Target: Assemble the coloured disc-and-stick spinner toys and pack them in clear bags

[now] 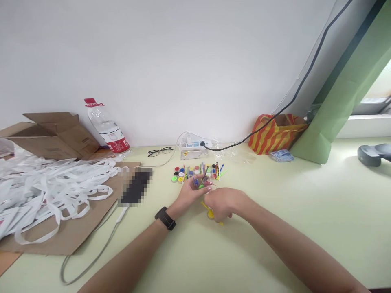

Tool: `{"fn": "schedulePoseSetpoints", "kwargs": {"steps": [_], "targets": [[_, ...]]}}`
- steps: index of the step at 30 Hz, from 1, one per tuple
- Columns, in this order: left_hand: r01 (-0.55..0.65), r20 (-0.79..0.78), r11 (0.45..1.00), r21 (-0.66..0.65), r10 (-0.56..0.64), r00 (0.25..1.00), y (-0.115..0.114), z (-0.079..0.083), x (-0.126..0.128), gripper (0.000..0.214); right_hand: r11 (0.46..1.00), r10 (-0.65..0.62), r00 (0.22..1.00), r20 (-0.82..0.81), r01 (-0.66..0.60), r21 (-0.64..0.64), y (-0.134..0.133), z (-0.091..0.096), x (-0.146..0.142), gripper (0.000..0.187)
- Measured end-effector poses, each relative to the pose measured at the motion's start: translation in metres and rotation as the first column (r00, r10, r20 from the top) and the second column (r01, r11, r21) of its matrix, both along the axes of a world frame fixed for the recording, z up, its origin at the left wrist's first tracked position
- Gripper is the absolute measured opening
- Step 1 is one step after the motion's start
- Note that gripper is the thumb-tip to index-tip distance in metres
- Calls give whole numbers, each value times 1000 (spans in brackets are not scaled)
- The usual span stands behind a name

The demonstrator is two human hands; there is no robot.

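Observation:
My left hand [190, 193], with a black watch on the wrist, is closed around a small bunch of coloured plastic pieces [196, 182], among them blue, green and red ones. My right hand [220, 203] is curled with its knuckles up, close beside the left fingertips. Its own fingertips are hidden, so what they pinch does not show. Under and beside it on the table lies a yellow disc [210, 214] with thin yellow stick parts. Just beyond both hands are several small coloured discs [181, 174] and thin plastic sticks [218, 171], laid out in groups.
A white power strip [194, 142] with a black cable stands by the wall, near eyeglasses [160, 151]. At left are a cardboard box [49, 136], a large bottle [108, 132], white straps [61, 191] and a blurred-out dark device [136, 187]. A striped bag [271, 134] sits right.

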State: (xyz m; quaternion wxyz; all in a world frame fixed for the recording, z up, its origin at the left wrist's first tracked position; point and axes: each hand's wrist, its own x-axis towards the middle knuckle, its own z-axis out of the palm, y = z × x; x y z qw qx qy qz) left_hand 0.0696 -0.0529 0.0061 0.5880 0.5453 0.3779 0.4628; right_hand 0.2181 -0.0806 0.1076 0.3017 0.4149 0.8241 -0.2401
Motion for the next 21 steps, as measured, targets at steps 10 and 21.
{"fn": "schedulePoseSetpoints", "kwargs": {"steps": [10, 21], "targets": [[-12, -61, 998, 58, 15, 998, 1, -3, -2, 52, 999, 51, 987, -151, -50, 7, 14, 10, 29, 5], [146, -95, 986, 77, -139, 986, -8, 12, 4, 47, 990, 138, 820, -555, -138, 41, 7, 54, 70, 14]]}}
